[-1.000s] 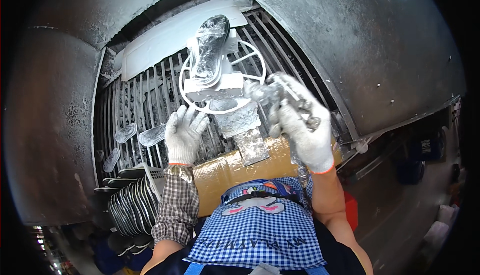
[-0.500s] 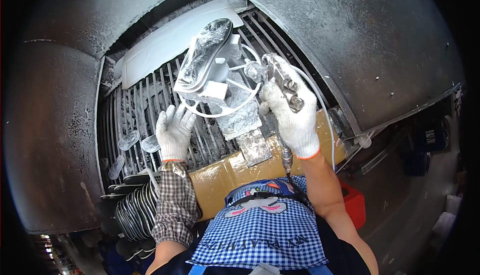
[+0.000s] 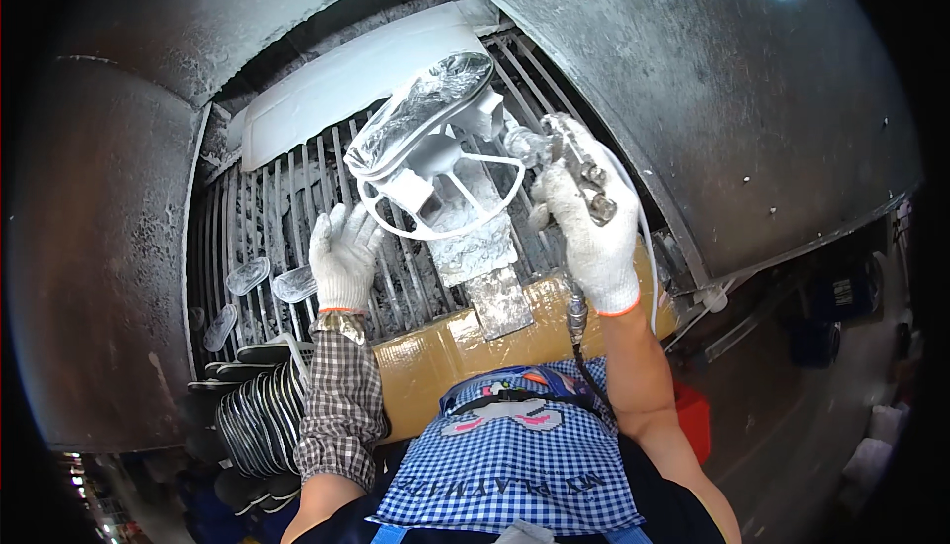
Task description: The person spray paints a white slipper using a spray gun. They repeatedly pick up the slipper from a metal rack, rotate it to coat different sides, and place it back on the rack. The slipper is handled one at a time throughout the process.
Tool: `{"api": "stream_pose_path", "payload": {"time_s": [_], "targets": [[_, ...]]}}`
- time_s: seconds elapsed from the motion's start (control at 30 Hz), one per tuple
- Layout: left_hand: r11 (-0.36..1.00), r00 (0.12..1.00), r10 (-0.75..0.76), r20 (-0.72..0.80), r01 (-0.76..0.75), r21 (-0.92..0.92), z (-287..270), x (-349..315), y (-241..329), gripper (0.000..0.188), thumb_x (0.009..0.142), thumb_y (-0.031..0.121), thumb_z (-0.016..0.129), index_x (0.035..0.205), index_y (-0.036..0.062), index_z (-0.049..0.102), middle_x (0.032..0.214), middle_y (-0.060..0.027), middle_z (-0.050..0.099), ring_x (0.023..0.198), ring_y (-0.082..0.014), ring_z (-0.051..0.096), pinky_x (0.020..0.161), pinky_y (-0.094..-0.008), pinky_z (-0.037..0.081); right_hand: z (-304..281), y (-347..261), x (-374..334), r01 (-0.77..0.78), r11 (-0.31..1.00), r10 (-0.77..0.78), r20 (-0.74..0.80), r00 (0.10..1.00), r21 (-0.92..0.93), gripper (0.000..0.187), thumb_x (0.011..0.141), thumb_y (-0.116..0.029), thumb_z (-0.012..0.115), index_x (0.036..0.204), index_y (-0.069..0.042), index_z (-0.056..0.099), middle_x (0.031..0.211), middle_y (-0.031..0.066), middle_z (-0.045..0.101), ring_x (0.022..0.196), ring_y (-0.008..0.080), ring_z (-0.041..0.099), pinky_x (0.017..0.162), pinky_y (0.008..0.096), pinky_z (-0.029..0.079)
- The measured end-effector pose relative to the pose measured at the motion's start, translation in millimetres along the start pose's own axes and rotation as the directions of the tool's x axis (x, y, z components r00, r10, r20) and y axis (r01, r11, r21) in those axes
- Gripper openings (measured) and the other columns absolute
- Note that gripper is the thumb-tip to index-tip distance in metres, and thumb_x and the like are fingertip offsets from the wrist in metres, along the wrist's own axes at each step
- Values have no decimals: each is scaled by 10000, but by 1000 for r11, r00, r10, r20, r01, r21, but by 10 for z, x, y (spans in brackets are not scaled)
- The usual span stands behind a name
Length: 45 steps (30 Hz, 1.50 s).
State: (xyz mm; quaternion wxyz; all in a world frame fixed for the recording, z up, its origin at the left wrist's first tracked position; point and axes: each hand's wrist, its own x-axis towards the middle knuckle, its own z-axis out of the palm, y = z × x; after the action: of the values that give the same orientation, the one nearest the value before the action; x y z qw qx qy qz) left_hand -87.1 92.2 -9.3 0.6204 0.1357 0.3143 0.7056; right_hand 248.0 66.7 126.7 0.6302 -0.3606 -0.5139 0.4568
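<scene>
Compared w/ the earlier frames, the foil-wrapped shoe sole [image 3: 421, 108] is tilting up and swinging left on its white wire stand [image 3: 435, 183], and the right hand [image 3: 592, 237] is moving in closer beside it, so work seems to be shifting to another face of the sole. Only one view, the head cam, so taking it from the stand outward. Sole is sitting on top of the stand, foil side facing up-left, approx. centre of the spray booth grate [image 3: 267, 217]. Just right of the stand, the right hand, in a white glove, is gripping a spray gun [image 3: 574, 163], fingers curled tight round the handle, nozzle pointing at the sole; hose [image 3: 579, 331] is hanging down below the hand. Below-left of the stand, the left hand [image 3: 341, 257], also gloved, is resting on the grate w/ fingers spread loosely, holding nothing; can't tell if fingertips are touching the stand's ring. Below the stand, a foil-covered block [image 3: 485, 252] is propping it. Further left of the stand, several clear soles [image 3: 247, 275] are lying on the grate, and a stack of dark soles [image 3: 252, 415] is sitting lower-left.
</scene>
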Motion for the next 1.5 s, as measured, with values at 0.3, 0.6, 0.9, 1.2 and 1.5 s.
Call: {"api": "stream_pose_path", "payload": {"time_s": [0.3, 0.6, 0.9, 1.2, 1.5], "targets": [[993, 992, -118, 33, 118, 4, 97, -417, -428, 569, 1076, 437, 531, 1404, -27, 566, 1356, -243, 675, 1209, -352, 683, 1016, -501, 578, 95, 87, -26, 50, 977, -51, 1, 999, -206, 550, 1016, -80, 715, 1518, 60, 537, 1104, 107, 784, 818, 73, 645, 744, 253, 541], [972, 976, -216, 40, 219, -91, 236, -618, -645, 552, 1055, 404, 603, 1417, -11, 571, 1347, -227, 656, 1241, -387, 642, 1088, -511, 522, 374, 115, -169, 0, 991, 27, 208, 978, -131, 563, 1010, -107, 715, 1504, 92, 532, 1213, 198, 767, 1050, 144, 712, 921, 303, 560], [965, 976, -214, 36, 217, -146, 202, -590, -662, 426, 1045, 372, 629, 1281, 18, 643, 1320, -226, 666, 1229, -403, 646, 1092, -528, 518, 351, 49, -195, -33, 995, 45, 140, 989, -90, 539, 1019, -49, 679, 1513, 95, 520, 1290, 174, 736, 1093, 143, 688, 944, 288, 548], [972, 981, -190, 32, 193, -134, 162, -582, -584, 498, 1063, 397, 596, 1355, -6, 605, 1361, -267, 641, 1272, -413, 626, 1100, -529, 515, 193, 17, -141, -28, 1000, 28, 27, 999, -14, 538, 1043, -48, 649, 1541, 79, 488, 1007, 52, 724, 760, 56, 624, 684, 224, 522], [982, 988, -147, 56, 152, -112, 126, -530, -503, 631, 1054, 468, 585, 1467, -8, 540, 1420, -253, 622, 1245, -402, 654, 1070, -534, 544, 12, -133, -153, -22, 996, 16, -62, 998, -88, 531, 1051, -57, 641, 1543, 70, 487, 1006, 37, 728, 702, 44, 609, 639, 212, 501]]}}
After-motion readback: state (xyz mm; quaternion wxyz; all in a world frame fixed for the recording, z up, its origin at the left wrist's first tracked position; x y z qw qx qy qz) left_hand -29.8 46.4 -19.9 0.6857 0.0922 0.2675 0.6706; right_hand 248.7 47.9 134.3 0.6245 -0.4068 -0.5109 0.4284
